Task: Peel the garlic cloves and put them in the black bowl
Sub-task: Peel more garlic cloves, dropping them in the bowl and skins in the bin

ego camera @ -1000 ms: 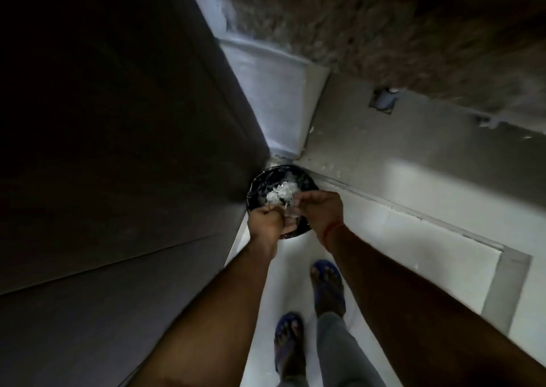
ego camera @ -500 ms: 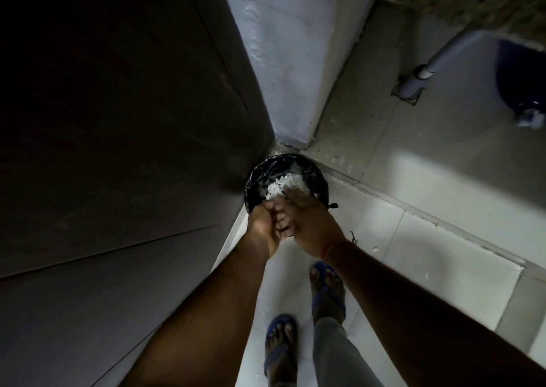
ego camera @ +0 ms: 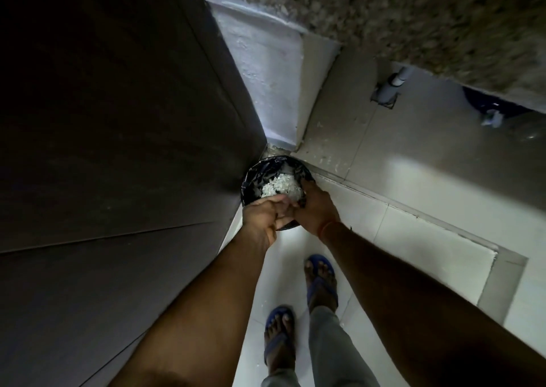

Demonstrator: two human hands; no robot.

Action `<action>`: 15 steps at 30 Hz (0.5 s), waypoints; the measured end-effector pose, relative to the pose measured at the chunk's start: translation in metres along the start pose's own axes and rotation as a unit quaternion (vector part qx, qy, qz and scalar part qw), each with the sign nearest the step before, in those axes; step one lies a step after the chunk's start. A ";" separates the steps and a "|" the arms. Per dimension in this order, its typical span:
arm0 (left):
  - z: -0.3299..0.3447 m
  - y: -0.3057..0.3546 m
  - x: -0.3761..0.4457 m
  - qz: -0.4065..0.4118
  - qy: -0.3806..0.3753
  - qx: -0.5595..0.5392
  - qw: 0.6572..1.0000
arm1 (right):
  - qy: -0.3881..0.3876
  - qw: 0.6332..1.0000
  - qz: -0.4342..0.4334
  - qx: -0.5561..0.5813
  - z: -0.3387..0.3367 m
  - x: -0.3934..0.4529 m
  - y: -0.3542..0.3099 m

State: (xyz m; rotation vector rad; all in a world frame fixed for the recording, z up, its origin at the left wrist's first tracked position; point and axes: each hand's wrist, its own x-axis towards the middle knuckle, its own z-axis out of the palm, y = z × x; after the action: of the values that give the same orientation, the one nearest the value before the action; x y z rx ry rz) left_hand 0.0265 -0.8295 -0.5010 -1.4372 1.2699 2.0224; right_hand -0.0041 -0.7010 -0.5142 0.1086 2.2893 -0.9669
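A round black bin (ego camera: pixel 251 179) lined with a black bag stands on the floor in the corner, with a heap of white garlic peels (ego camera: pixel 280 185) inside. Both my hands are over its near rim. My left hand (ego camera: pixel 263 218) reaches in from the left, its fingers meeting those of my right hand; I cannot make out how they lie or whether they hold anything. My right hand (ego camera: pixel 317 209) lies palm down with fingers stretched toward the peels. No garlic cloves or black bowl are in view.
A dark cabinet side (ego camera: pixel 118 150) fills the left. A white wall (ego camera: pixel 266 85) and a speckled stone counter (ego camera: pixel 413 17) are ahead. My feet in blue sandals (ego camera: pixel 320 280) stand on the pale tiled floor (ego camera: pixel 413 238). A grey pipe (ego camera: pixel 396 85) runs under the counter.
The view has shifted slightly. My right hand has slid to the right side of the bin, and more of the peel heap shows. Both hands stay over the bin.
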 end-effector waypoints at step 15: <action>0.003 0.015 0.000 -0.051 -0.021 -0.121 0.991 | 0.076 0.976 0.010 0.203 0.007 -0.017 -0.022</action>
State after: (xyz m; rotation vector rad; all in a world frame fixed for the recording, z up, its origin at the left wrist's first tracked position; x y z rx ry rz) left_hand 0.0136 -0.8353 -0.4940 -1.5222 0.9380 2.1831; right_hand 0.0062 -0.7194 -0.4944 0.3896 2.1877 -1.4477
